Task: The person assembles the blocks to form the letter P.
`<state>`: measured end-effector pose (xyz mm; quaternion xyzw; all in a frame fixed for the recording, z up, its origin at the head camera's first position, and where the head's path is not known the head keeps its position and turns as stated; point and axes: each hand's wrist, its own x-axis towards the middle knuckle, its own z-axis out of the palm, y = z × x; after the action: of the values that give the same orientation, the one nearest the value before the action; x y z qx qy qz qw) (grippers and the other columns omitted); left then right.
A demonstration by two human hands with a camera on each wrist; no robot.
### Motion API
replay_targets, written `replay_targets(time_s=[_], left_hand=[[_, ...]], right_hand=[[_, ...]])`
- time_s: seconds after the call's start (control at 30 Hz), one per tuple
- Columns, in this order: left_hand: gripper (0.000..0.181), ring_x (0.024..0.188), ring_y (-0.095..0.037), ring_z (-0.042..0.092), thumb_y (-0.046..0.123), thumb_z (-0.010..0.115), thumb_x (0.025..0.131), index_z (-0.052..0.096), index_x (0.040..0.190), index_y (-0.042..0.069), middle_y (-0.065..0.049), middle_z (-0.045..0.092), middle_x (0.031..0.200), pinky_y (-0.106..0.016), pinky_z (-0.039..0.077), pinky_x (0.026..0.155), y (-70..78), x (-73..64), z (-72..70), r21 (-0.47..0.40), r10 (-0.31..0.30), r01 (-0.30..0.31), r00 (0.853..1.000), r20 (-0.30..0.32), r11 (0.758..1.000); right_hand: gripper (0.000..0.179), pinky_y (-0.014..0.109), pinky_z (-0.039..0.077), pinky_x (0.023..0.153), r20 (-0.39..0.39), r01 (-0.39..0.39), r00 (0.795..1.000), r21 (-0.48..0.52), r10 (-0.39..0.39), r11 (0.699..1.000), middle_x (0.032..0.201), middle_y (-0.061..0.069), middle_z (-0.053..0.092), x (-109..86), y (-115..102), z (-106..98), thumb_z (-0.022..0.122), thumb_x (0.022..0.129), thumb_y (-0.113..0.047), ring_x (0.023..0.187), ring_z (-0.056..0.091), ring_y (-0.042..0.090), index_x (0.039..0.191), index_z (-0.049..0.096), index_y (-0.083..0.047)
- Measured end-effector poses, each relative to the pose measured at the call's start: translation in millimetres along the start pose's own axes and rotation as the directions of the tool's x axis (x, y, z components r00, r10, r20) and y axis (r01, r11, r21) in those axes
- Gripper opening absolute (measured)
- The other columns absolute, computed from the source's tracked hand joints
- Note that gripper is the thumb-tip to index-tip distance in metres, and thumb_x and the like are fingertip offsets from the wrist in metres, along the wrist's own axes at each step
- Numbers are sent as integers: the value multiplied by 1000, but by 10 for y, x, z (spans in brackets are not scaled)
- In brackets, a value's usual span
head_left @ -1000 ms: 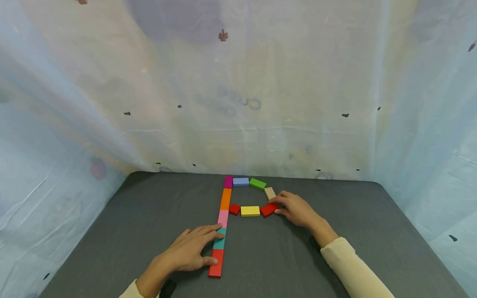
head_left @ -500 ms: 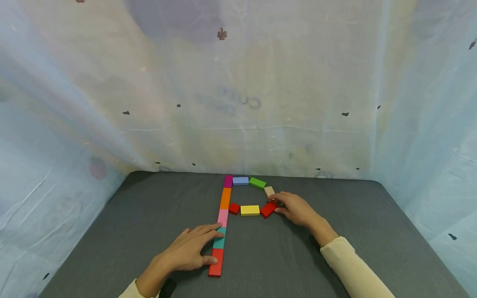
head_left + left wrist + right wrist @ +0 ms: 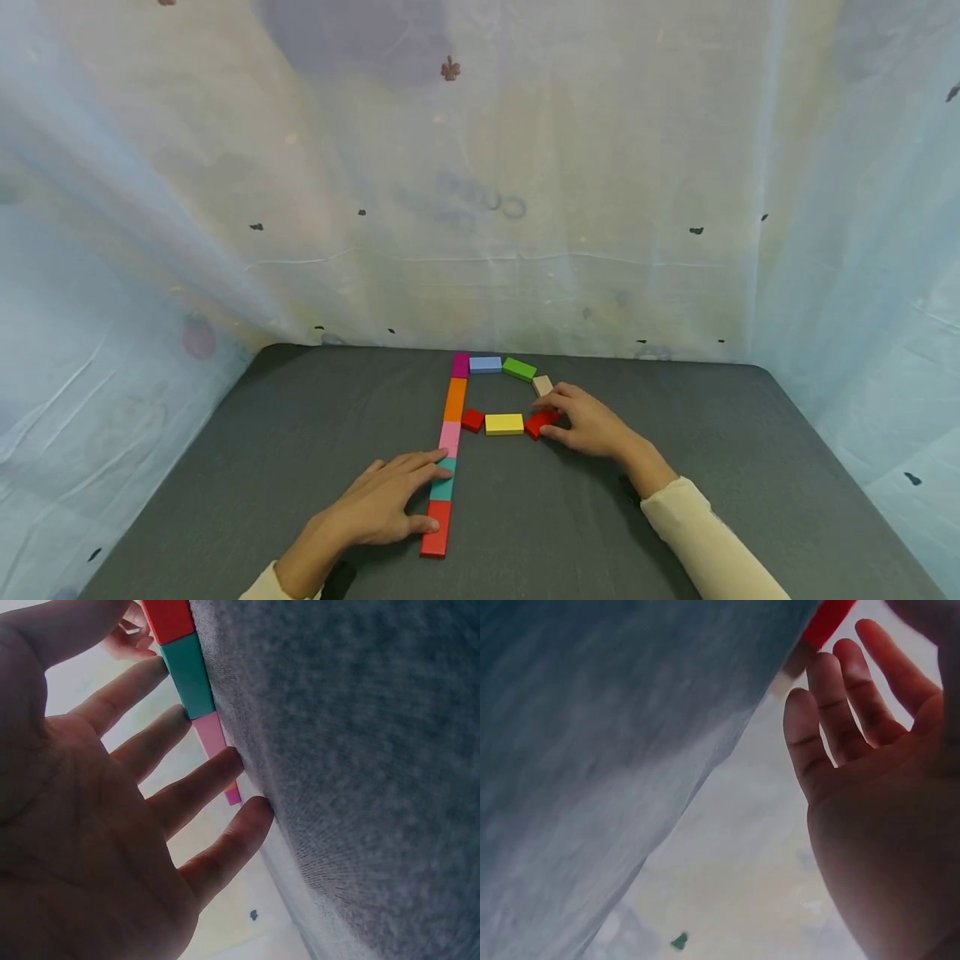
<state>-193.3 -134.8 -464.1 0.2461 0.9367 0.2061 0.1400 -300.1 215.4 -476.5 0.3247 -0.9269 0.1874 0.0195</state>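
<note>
My left hand (image 3: 382,504) lies with fingers spread along a straight row of blocks. Its fingertips meet the teal block (image 3: 442,483) and pink block (image 3: 449,435), and its thumb rests on the long red block (image 3: 434,537). Farther up the row are an orange block (image 3: 454,400) and a magenta block (image 3: 461,366). My right hand (image 3: 588,421) pinches a red block (image 3: 534,425), thumb on the near side, fingers across the far side. That block is partly hidden, tilted beside a yellow block (image 3: 504,425). Close beyond the fingers lies a beige block (image 3: 542,385).
A small red block (image 3: 472,420) sits between the pink block and the yellow one. Blue (image 3: 485,365) and green (image 3: 519,369) blocks curve right from the magenta one. All lie on a dark grey table (image 3: 315,417), with a pale patterned curtain (image 3: 600,167) behind.
My right hand has shifted slightly left, its thumb and fingers now farther over the red block, which has turned a little. My left hand has stayed in place.
</note>
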Motion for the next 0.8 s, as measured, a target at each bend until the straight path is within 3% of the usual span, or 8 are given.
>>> replay_targets(time_s=[0.23, 0.5, 0.8], left_hand=[[61, 143, -28, 40, 54, 73, 84, 55, 139, 34, 6, 38, 159, -76, 26, 106, 8, -2, 9, -3, 1, -1, 1000, 1, 1000], [61, 144, -28, 39, 54, 73, 84, 55, 139, 34, 6, 37, 159, -77, 26, 106, 9, 3, -1, -3, -6, 6, 1000, 0, 1000], [61, 144, -28, 39, 53, 73, 84, 55, 139, 34, 6, 38, 159, -76, 26, 107, 8, 1, 5, 0, -11, 11, 1000, 1, 1000]], right_hand=[[42, 35, 41, 83, -2, 45, 999, -46, -45, 998, 110, -3, 58, 142, -122, 67, 74, 87, -46, 94, 48, 13, 122, 70, -22], [35, 42, 43, 90, 19, 41, 999, -63, -40, 997, 110, -1, 59, 200, -206, 78, 75, 87, -41, 105, 54, 20, 116, 72, -20], [35, 46, 44, 95, 40, 38, 999, -68, -35, 997, 114, -2, 60, 201, -221, 92, 73, 88, -46, 108, 55, 19, 114, 71, -23]])
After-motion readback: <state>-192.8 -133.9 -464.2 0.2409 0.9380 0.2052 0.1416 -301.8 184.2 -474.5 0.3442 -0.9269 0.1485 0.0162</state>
